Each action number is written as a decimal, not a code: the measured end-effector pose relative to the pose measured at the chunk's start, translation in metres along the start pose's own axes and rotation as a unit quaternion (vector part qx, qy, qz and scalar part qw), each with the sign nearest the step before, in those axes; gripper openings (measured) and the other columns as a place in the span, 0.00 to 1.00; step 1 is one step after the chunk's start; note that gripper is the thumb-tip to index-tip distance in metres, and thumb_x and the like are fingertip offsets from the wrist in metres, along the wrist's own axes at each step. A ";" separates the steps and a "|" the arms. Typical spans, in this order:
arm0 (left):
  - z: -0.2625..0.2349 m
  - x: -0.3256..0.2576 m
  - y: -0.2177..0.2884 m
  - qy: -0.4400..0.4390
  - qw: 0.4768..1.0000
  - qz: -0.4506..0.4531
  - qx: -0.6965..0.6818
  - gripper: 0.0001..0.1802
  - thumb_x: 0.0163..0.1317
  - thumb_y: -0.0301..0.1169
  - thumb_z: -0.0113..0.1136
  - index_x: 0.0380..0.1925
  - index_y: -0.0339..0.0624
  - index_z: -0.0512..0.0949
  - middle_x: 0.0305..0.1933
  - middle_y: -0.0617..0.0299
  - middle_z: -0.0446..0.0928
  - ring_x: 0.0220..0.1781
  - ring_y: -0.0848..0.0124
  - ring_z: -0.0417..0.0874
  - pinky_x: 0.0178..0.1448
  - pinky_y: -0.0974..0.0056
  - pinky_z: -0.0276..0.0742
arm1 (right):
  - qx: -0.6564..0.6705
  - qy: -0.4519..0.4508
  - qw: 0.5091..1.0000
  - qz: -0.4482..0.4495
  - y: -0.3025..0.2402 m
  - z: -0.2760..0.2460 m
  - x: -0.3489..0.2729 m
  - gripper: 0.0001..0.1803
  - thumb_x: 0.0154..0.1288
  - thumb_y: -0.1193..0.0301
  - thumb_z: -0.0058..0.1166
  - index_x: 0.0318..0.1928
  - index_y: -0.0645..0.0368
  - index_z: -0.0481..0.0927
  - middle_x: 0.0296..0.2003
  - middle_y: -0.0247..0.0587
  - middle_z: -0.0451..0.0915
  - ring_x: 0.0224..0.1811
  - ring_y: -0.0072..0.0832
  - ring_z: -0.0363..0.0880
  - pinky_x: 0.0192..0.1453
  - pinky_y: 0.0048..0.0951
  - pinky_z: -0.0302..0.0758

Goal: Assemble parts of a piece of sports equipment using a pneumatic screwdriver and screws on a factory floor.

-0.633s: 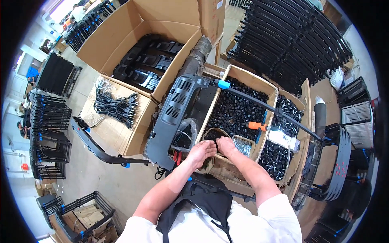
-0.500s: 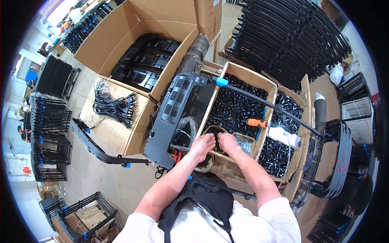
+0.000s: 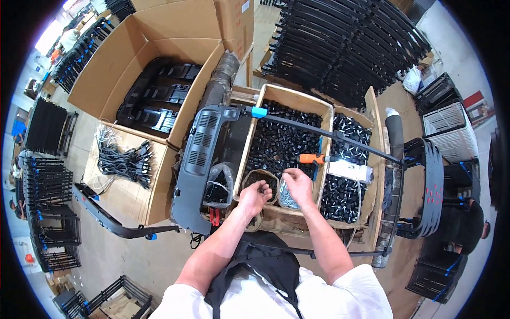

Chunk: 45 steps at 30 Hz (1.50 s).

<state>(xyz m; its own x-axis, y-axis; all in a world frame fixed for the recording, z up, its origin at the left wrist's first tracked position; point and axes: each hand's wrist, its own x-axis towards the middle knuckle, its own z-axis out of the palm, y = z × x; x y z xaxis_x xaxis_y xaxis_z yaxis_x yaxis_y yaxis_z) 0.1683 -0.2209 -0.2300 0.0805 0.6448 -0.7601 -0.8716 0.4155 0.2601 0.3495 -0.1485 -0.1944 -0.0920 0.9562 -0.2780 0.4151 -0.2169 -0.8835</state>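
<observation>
My left hand [image 3: 254, 198] is cupped with curled fingers above the near rim of a round tub [image 3: 270, 178] of small dark pieces. Whatever lies in its palm is too small to name. Close by, my right hand [image 3: 298, 186] has its fingertips pinched together over a holder of long silver screws [image 3: 287, 196]; anything between them is hidden. Both tubs sit in the near end of a wooden bin [image 3: 245, 166] filled with black plastic caps [image 3: 281, 135]. An orange-handled power screwdriver [image 3: 312, 158] lies across the bin's right side.
A black frame bar [image 3: 313, 128] spans the bins, joined to a grey-black vented housing [image 3: 200, 146] on the left. Black knobs with silver studs [image 3: 340, 199] fill the right bin. Bundled cables [image 3: 127, 162] lie on cardboard, beside a carton [image 3: 202, 69] of black panels. Racked frames [image 3: 345, 48] stand behind.
My hands have moved apart: the left hand has turned palm up, and the right has lifted off toward the screws. The whole view has shifted, with the bins now further left.
</observation>
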 end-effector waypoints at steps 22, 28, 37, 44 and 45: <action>-0.042 -0.155 -0.003 -0.020 0.992 0.102 0.077 0.11 0.81 0.33 0.60 0.54 0.37 0.81 0.42 0.61 0.84 0.41 0.70 0.86 0.50 0.63 0.88 | 0.046 0.184 0.980 -0.058 0.077 0.024 0.114 0.27 0.58 0.70 0.76 0.59 0.51 0.83 0.42 0.31 0.85 0.43 0.25 0.82 0.56 0.31 0.80; -0.049 -0.135 0.011 -0.056 0.997 0.055 0.017 0.13 0.83 0.38 0.58 0.52 0.40 0.82 0.38 0.66 0.81 0.38 0.73 0.82 0.44 0.66 0.83 | 0.093 0.144 0.979 -0.105 0.017 -0.003 0.052 0.24 0.59 0.75 0.75 0.57 0.57 0.84 0.45 0.36 0.88 0.47 0.25 0.86 0.58 0.30 0.82; -0.006 -0.081 0.077 -0.051 0.997 0.042 -0.035 0.15 0.84 0.41 0.55 0.53 0.43 0.83 0.38 0.70 0.81 0.36 0.74 0.81 0.39 0.68 0.83 | 0.223 0.001 0.955 -0.196 -0.136 -0.005 -0.047 0.27 0.64 0.77 0.73 0.62 0.63 0.78 0.54 0.52 0.88 0.56 0.33 0.87 0.67 0.39 0.82; 0.009 -0.058 0.136 -0.137 0.981 0.038 -0.132 0.15 0.83 0.43 0.58 0.50 0.42 0.83 0.33 0.70 0.81 0.32 0.76 0.82 0.35 0.70 0.84 | 0.213 -0.038 0.952 -0.216 -0.199 0.055 -0.057 0.30 0.65 0.78 0.72 0.65 0.64 0.75 0.57 0.56 0.86 0.60 0.37 0.86 0.69 0.40 0.82; 0.010 -0.061 0.144 -0.141 0.978 0.034 -0.152 0.16 0.83 0.42 0.57 0.50 0.41 0.82 0.33 0.70 0.81 0.32 0.76 0.83 0.35 0.71 0.85 | 0.206 -0.040 0.955 -0.210 -0.203 0.063 -0.056 0.30 0.65 0.78 0.72 0.65 0.64 0.75 0.57 0.56 0.86 0.60 0.37 0.86 0.69 0.40 0.82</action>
<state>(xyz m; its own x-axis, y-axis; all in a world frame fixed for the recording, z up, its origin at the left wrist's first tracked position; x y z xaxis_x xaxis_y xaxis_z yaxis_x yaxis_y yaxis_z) 0.0424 -0.1938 -0.1400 0.1095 0.8337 -0.5413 -0.9795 0.1832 0.0841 0.2140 -0.1706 -0.0233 -0.2475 0.9613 0.1212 -0.0635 0.1087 -0.9920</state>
